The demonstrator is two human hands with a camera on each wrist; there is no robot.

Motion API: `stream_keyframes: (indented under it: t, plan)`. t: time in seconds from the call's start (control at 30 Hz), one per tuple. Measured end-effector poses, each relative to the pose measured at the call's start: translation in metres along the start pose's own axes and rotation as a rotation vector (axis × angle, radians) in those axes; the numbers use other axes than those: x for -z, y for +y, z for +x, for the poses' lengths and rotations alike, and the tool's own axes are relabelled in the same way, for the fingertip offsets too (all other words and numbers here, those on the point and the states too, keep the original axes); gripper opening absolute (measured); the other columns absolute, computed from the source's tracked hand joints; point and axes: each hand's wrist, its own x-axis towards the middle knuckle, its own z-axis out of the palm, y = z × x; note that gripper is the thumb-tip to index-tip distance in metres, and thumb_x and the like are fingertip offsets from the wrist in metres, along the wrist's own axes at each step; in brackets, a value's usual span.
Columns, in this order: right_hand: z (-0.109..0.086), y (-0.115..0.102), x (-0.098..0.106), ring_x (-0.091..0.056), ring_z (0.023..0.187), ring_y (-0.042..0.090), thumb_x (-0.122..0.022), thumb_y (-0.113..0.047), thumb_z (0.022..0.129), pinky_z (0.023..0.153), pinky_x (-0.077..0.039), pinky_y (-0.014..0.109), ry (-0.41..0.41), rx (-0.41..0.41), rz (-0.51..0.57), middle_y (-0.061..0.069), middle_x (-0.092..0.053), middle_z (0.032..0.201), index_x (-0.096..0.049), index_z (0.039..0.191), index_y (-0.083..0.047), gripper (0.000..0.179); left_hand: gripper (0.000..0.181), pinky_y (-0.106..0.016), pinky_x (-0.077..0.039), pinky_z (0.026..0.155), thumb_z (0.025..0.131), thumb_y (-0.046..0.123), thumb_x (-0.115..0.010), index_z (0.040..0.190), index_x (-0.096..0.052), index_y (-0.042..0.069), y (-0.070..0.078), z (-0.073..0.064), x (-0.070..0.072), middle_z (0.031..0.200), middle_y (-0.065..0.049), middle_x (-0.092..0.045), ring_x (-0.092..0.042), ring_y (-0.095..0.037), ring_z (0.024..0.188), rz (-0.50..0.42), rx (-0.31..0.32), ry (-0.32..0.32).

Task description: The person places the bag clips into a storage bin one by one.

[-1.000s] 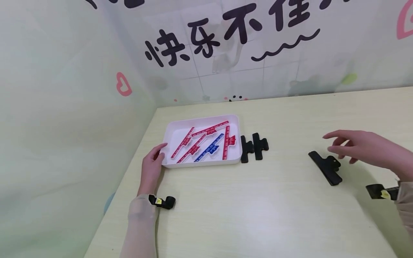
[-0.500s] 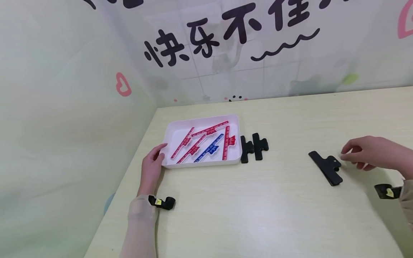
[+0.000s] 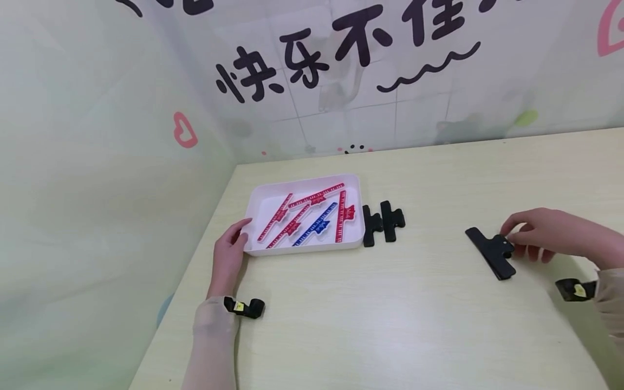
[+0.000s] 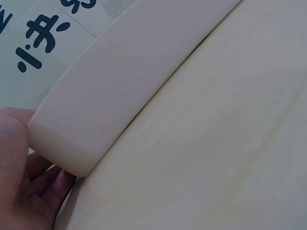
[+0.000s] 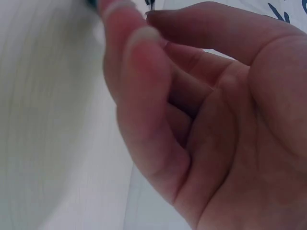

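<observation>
My left hand (image 3: 229, 252) holds the left front corner of a white tray (image 3: 312, 249), with the thumb at its rim; in the left wrist view, curled fingers (image 4: 53, 189) lie against the tray's end. In the tray are several red clips (image 3: 318, 196) and one blue clip (image 3: 317, 223). On the right, my right hand (image 3: 551, 233) pinches the handle of a black bulldog clip (image 3: 489, 252) between thumb and index finger. That clip lies slanted on the table. In the right wrist view the fingers (image 5: 144, 96) hide most of it.
Two more black bulldog clips (image 3: 372, 226) lie side by side at the tray's right edge. A pale wooden table (image 3: 370, 325) carries everything. A printed cloth (image 3: 351, 119) hangs behind it, and another pale cloth (image 3: 97, 189) hangs along the left side.
My right hand first drew back to the right of the black clip, then came in to its handle. The left hand, tray and clips have stayed in place.
</observation>
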Motion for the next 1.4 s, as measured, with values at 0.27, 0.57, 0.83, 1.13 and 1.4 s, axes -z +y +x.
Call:
stream_keyframes:
  t: [0.27, 0.57, 0.83, 1.13, 1.4]
  plan:
    - [-0.003, -0.012, -0.002, -0.05, 0.057, 0.014, -0.053, -0.032, 0.091, 0.049, -0.045, 0.029, 0.01, 0.038, 0.022, 0.001, -0.059, 0.072, -0.055, 0.112, -0.004, 0.035, 0.033, -0.034, -0.031, 0.108, 0.094, 0.02, -0.046, 0.122, -0.058, 0.034, 0.0, 0.0, -0.001, 0.139, 0.01, -0.044, -0.036, -0.01, 0.13, 0.002, 0.01, -0.005]
    - [0.0, -0.017, -0.007, -0.049, 0.056, 0.015, -0.058, -0.03, 0.088, 0.049, -0.043, 0.029, -0.005, 0.078, 0.012, 0.0, -0.058, 0.07, -0.052, 0.12, -0.007, 0.04, 0.033, -0.034, -0.031, 0.108, 0.094, 0.019, -0.047, 0.122, -0.059, 0.031, -0.001, 0.001, -0.002, 0.139, 0.007, -0.045, -0.037, -0.012, 0.129, -0.018, 0.001, -0.007]
    - [0.003, -0.019, -0.013, -0.053, 0.056, 0.015, -0.055, -0.023, 0.09, 0.053, -0.047, 0.027, -0.009, 0.14, 0.113, 0.003, -0.06, 0.07, -0.054, 0.115, -0.006, 0.031, 0.034, -0.034, -0.032, 0.107, 0.094, 0.018, -0.046, 0.122, -0.059, 0.032, 0.0, 0.0, -0.002, 0.138, 0.009, -0.045, -0.037, -0.01, 0.129, -0.006, 0.005, 0.002]
    - [0.014, -0.009, -0.025, -0.058, 0.06, 0.022, -0.055, -0.026, 0.092, 0.057, -0.052, 0.031, -0.036, 0.224, 0.35, 0.01, -0.061, 0.076, -0.05, 0.12, -0.003, 0.037, 0.034, -0.034, -0.032, 0.107, 0.094, 0.017, -0.047, 0.122, -0.059, 0.03, 0.0, 0.001, -0.002, 0.138, 0.008, -0.045, -0.038, -0.011, 0.128, -0.013, -0.005, -0.002]
    - [0.02, -0.006, -0.03, -0.053, 0.059, 0.022, -0.047, -0.025, 0.096, 0.056, -0.05, 0.032, -0.018, 0.293, 0.479, 0.005, -0.053, 0.069, -0.048, 0.124, -0.005, 0.035, 0.034, -0.035, -0.032, 0.107, 0.094, 0.018, -0.046, 0.122, -0.059, 0.03, 0.0, 0.001, -0.001, 0.139, 0.007, -0.044, -0.037, -0.013, 0.129, -0.001, 0.01, 0.008]
